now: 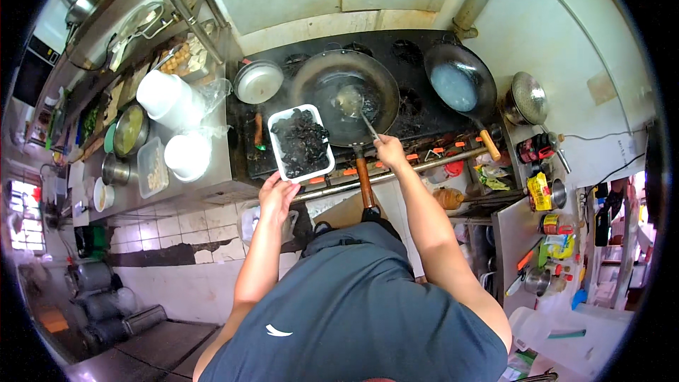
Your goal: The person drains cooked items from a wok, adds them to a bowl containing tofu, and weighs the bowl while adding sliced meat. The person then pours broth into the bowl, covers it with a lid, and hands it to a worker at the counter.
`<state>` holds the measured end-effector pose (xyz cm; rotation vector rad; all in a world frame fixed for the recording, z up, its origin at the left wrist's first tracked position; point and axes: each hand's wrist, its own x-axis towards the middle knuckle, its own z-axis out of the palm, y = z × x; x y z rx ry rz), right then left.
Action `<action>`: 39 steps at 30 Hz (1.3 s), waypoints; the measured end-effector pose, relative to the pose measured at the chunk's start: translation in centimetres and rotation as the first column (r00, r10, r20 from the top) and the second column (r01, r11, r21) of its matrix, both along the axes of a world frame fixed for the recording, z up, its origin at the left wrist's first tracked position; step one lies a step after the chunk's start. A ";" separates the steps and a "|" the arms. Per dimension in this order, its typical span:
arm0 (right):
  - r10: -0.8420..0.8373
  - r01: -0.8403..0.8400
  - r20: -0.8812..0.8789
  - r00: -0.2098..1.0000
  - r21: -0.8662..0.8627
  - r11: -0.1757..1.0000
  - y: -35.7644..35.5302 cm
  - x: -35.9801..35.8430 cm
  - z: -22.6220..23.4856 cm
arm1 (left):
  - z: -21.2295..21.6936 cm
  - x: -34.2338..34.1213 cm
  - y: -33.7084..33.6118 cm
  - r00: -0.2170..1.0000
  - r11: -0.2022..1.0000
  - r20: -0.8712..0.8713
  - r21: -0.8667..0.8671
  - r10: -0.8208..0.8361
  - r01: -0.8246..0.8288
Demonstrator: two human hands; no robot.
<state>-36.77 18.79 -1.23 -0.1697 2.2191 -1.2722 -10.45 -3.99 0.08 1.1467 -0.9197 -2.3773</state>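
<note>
My left hand [278,196] grips the near edge of a white rectangular tray [312,174]. Dark, crinkled pieces that look like wood ear fungus [300,140] fill it, and its right side overlaps the left rim of a large wok [382,88]. The fingers of my right hand [390,152] are closed round the handle of a metal ladle [349,101], whose bowl rests low inside that wok. A little shiny liquid shows at the wok's bottom. Toward me points the wok's wooden handle [363,182], with no hand on it.
On the black stove [272,59], a second wok [476,64] of cloudy liquid stands right and a pale pan [259,83] left. The left counter bears stacked white tubs [160,95], a clear plastic box [152,170] and bowls. A metal rail [417,168] crosses the stove front.
</note>
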 end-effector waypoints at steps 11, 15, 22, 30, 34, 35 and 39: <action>-0.047 0.357 0.616 0.786 -0.392 0.848 -5.1 1.5 2.3 | 0.8 -0.1 -0.2 1.000 1.000 0.004 0.008 -0.021 0.021; -0.036 0.318 0.574 0.818 -0.400 0.860 -3.7 1.3 3.2 | 0.5 -0.2 -0.1 1.000 1.000 -0.028 0.017 -0.015 0.015; -0.034 0.208 0.421 0.906 -0.375 0.904 -0.4 2.0 7.0 | 0.8 0.0 0.1 1.000 1.000 -0.020 0.023 0.002 -0.001; 0.112 -0.072 0.106 0.988 -0.320 0.945 4.0 6.5 11.8 | 1.3 0.0 0.2 1.000 0.999 0.001 0.049 -0.003 0.003; 0.186 -0.201 -0.090 0.978 -0.195 0.960 5.6 8.5 10.8 | 1.7 -0.3 0.1 1.000 0.999 0.014 0.041 -0.007 0.006; 0.203 -0.278 -0.426 0.882 -0.120 0.953 5.7 9.2 9.8 | 1.6 -0.1 0.1 1.000 0.999 0.006 0.045 -0.002 0.001; 0.310 -0.270 -0.633 0.710 0.162 0.949 5.2 10.4 11.7 | 1.6 -0.1 0.0 1.000 0.999 0.025 0.030 0.017 -0.018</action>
